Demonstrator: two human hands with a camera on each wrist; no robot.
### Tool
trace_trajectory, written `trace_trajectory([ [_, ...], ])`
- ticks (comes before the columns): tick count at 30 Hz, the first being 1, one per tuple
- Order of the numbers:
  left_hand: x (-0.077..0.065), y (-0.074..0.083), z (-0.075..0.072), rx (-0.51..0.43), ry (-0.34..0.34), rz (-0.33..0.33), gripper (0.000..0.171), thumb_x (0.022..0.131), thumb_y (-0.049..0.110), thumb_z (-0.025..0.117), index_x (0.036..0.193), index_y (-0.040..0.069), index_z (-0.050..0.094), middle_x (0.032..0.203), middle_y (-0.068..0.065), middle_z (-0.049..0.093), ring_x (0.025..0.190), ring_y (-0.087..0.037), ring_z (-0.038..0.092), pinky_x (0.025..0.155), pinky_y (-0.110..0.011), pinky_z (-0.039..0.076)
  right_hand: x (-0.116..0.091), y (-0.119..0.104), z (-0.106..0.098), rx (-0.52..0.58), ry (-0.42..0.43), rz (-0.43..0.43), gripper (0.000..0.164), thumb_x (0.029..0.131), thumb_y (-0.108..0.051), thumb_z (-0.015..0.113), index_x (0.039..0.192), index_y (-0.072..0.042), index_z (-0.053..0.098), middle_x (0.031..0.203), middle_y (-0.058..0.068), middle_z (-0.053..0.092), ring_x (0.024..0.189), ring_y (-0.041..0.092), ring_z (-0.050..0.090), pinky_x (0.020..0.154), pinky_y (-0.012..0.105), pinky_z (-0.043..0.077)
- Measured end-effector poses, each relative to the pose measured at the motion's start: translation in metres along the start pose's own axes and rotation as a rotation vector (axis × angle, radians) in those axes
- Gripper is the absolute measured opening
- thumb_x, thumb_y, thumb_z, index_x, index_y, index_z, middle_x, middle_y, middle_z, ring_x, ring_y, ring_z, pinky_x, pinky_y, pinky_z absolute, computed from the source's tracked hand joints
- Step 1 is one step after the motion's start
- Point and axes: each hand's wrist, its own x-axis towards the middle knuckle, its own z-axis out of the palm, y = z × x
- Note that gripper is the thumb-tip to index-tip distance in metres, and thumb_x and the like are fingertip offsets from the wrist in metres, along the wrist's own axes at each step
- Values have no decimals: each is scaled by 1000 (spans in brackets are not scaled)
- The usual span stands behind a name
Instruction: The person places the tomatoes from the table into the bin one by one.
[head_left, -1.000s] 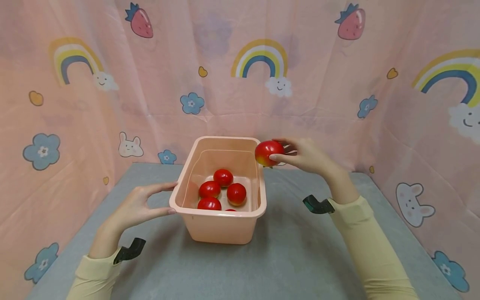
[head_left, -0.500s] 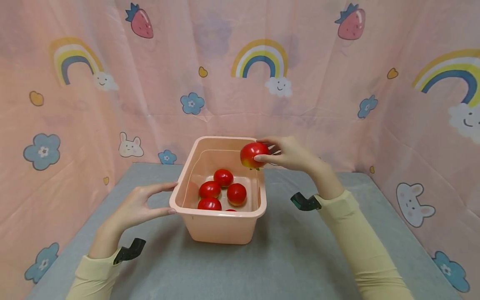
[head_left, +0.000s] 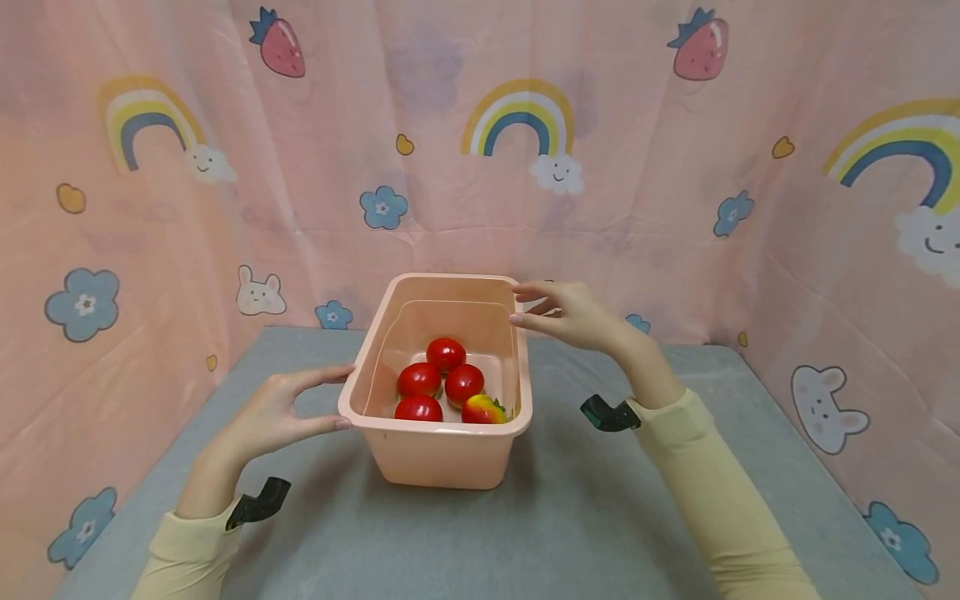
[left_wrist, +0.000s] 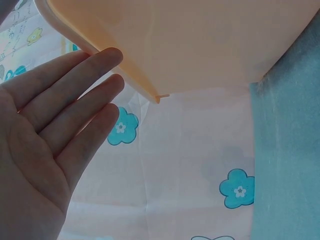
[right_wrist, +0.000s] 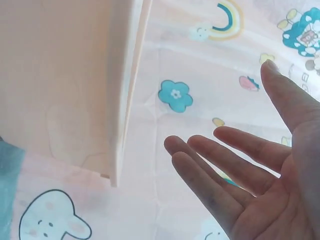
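Note:
In the head view, several red tomatoes (head_left: pixel 419 379) lie in the peach plastic bin (head_left: pixel 437 457). One tomato (head_left: pixel 482 410) near the front right shows its yellow side and green stem end. My left hand (head_left: pixel 281 417) rests its straight fingers and thumb against the bin's left rim; the left wrist view shows the fingers (left_wrist: pixel 100 65) extended at the rim. My right hand (head_left: pixel 577 317) hovers at the far right rim, holding nothing. Its fingers look relaxed and spread in the right wrist view. The front wall partly hides the nearest tomatoes.
The bin stands on a grey cloth-covered table (head_left: pixel 420 542). Behind and at both sides hangs a pink curtain (head_left: pixel 465 233) printed with rainbows, flowers and rabbits. A dark camera mount is on each wrist, the left mount (head_left: pixel 258 502) and the right mount (head_left: pixel 609 413).
My right hand has moved left to the bin and let go of its tomato, which now lies inside at the front right. A neighbouring tomato shifted slightly. My left hand stays at the rim.

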Motion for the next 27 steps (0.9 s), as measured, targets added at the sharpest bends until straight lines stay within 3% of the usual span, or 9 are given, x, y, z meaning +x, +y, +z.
trace_trajectory([
  [4, 0, -1, 0, 7, 4, 0, 61, 76, 38, 79, 130, 19, 59, 127, 4, 63, 116, -20, 59, 93, -50, 49, -9, 7, -2, 34, 25, -14, 51, 90, -36, 64, 134, -14, 53, 131, 11, 58, 109, 27, 64, 80, 40, 57],
  [10, -1, -3, 1, -5, 6, 1, 55, 82, 32, 74, 132, 18, 57, 130, 2, 61, 120, -23, 57, 94, -53, 48, -28, 22, -3, 78, 101, 5, 53, 92, -36, 61, 138, -11, 49, 139, 11, 52, 122, 29, 55, 98, 46, 47],
  [15, -4, -13, 5, -2, 59, -29, 48, 93, 21, 61, 139, 18, 49, 136, -5, 56, 126, -30, 50, 98, -57, 42, -52, 45, 1, -37, 175, 94, 58, 97, -40, 50, 146, -12, 36, 149, 15, 38, 136, 36, 37, 107, 56, 34],
  [20, -5, -36, 13, 181, 120, -81, 51, 95, 28, 57, 143, 18, 44, 147, -12, 42, 137, -38, 34, 106, -63, 29, -80, 73, 9, -122, 158, 212, 70, 97, -47, 45, 152, -12, 19, 155, 21, 20, 143, 42, 16, 109, 65, 19],
  [24, -8, -57, 20, 346, 80, -81, 60, 93, 37, 57, 146, 17, 38, 153, -14, 31, 143, -38, 19, 113, -61, 15, -103, 100, 15, -183, 124, 264, 78, 95, -50, 48, 153, -12, 12, 156, 25, 9, 144, 45, 1, 109, 69, 9],
  [27, -12, -67, 23, 403, 29, -83, 64, 93, 42, 56, 148, 18, 35, 154, -16, 27, 146, -37, 11, 116, -58, 3, -121, 119, 20, -250, 80, 284, 80, 95, -51, 48, 154, -12, 11, 157, 26, 4, 143, 47, -5, 105, 74, 4],
])
